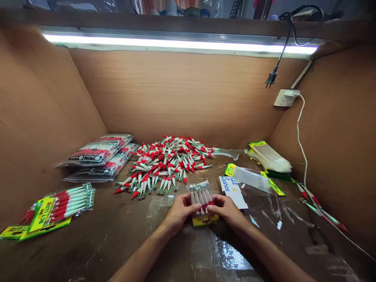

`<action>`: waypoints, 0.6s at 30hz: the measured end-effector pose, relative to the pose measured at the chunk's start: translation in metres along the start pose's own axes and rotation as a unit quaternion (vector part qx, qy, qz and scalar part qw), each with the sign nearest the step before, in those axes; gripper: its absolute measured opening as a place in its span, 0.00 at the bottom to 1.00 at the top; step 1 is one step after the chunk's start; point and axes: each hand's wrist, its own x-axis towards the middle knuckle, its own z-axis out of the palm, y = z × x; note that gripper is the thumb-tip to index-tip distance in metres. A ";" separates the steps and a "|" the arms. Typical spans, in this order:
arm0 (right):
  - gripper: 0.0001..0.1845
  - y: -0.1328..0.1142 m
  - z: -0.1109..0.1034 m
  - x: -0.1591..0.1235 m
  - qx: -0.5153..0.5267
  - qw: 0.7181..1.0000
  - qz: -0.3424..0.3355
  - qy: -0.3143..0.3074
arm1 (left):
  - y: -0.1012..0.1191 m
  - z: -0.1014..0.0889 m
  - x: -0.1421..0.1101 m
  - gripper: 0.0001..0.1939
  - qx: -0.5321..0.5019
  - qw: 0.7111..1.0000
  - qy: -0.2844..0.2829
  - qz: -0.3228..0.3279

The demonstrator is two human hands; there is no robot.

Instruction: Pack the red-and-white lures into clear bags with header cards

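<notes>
My left hand [179, 211] and my right hand [226, 210] both grip a small clear packet of red-and-white fishing lures [201, 196] with a yellow header card, held just above the worn wooden table [117, 235]. The fingers of both hands curl round the packet's sides. Behind it lies a big loose pile of red-and-white lures [166, 162].
Filled packets [63, 203] lie at the left, larger sealed bags [100, 156] at the back left. Empty bags with yellow headers [268, 156] and a single empty bag [249, 178] lie at the right, beside a written paper slip [232, 188]. A wall socket [286, 98] and cable hang on the right.
</notes>
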 end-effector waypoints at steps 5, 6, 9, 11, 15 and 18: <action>0.21 0.001 -0.013 0.004 -0.247 0.952 -0.150 0.100 | 0.015 -0.025 0.001 0.27 0.318 0.938 0.035 0.134; 0.25 0.001 -0.016 0.004 -0.289 0.937 -0.161 0.110 | 0.016 -0.031 0.002 0.27 0.373 0.917 0.053 0.135; 0.27 0.000 -0.023 0.003 -0.355 0.914 -0.130 0.148 | 0.015 -0.045 0.005 0.22 0.408 0.904 0.085 0.096; 0.21 0.000 -0.026 0.002 -0.394 0.903 -0.066 0.158 | 0.013 -0.046 0.005 0.18 0.407 0.906 0.098 0.070; 0.17 -0.002 -0.029 0.000 -0.486 0.864 0.028 0.129 | 0.008 -0.033 0.000 0.17 0.394 0.916 0.077 -0.015; 0.21 -0.003 -0.028 -0.001 -0.499 0.859 0.050 0.106 | -0.002 -0.021 -0.005 0.25 0.366 0.926 0.007 -0.092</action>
